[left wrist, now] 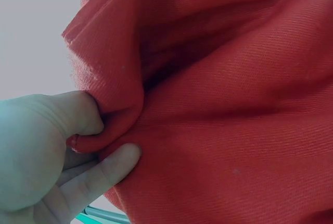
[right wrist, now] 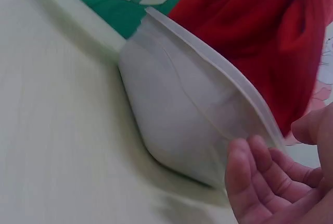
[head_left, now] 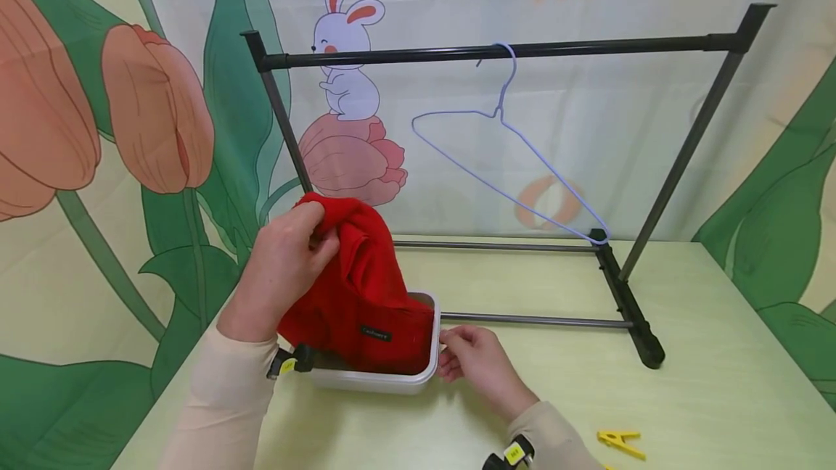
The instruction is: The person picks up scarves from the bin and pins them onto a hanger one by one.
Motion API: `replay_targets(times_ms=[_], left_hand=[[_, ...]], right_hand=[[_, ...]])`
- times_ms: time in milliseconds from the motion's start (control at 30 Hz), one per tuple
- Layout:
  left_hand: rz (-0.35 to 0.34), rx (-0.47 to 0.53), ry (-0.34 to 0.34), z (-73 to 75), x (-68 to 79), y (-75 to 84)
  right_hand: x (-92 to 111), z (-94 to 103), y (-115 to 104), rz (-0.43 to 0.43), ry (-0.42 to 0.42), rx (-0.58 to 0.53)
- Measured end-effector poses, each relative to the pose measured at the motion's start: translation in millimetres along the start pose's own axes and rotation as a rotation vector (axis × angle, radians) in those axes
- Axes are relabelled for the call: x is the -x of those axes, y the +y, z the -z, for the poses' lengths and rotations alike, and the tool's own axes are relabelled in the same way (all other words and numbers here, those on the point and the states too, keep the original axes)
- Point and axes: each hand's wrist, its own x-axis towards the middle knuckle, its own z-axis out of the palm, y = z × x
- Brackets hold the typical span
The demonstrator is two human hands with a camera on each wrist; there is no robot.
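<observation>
My left hand (head_left: 279,270) pinches a red scarf (head_left: 355,299) by its upper left part and holds it raised over a white plastic bin (head_left: 372,382). The scarf's lower part, with a small dark label, hangs down into the bin. In the left wrist view the thumb and fingers (left wrist: 117,164) grip a folded edge of the ribbed fabric. At the bin's right side is my right hand (head_left: 482,365), its fingertips right at the rim. The right wrist view shows those fingers (right wrist: 242,179) loosely bent beside the bin's corner, with nothing between them.
Behind the bin stands a black metal rack (head_left: 418,56), with a lavender hanger (head_left: 548,162) on its top bar. A yellow clothespin (head_left: 619,442) lies at the table's front right. A printed curtain (head_left: 451,165) closes off the back.
</observation>
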Motion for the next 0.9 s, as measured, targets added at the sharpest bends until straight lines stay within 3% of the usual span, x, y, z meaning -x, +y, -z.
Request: replay_targets(times_ms=[133, 333, 500, 567, 633, 733, 800, 900], left_hand=[[-0.01, -0.001, 0.003, -2.0, -0.7, 0.2], [0.005, 0.006, -0.011, -5.3, 0.6, 2.0], [0.005, 0.01, -0.026, -9.8, 1.9, 4.5], [0.002, 0.019, -0.033, -11.7, 2.0, 5.4], [0.001, 0.024, -0.039, -13.6, 2.0, 5.9], [0.005, 0.029, -0.047, -16.1, 2.5, 6.1], [0.007, 0.03, -0.05, -17.5, 3.3, 6.1], [0.011, 0.031, -0.056, -19.5, 4.5, 6.1]], right_hand=[[-1, 29.4, -11, 0.01, 0.108, 0.026], [-4, 92.0, -40, 0.053, 0.291, -0.043], [2, 137.4, -71, 0.204, 0.411, -0.117], [4, 151.9, -84, 0.297, 0.412, -0.127], [6, 163.2, -98, 0.375, 0.404, -0.041], [6, 174.0, -115, 0.442, 0.378, 0.226], [5, 177.0, -124, 0.444, 0.37, 0.43], [4, 177.7, -132, 0.431, 0.34, 0.613]])
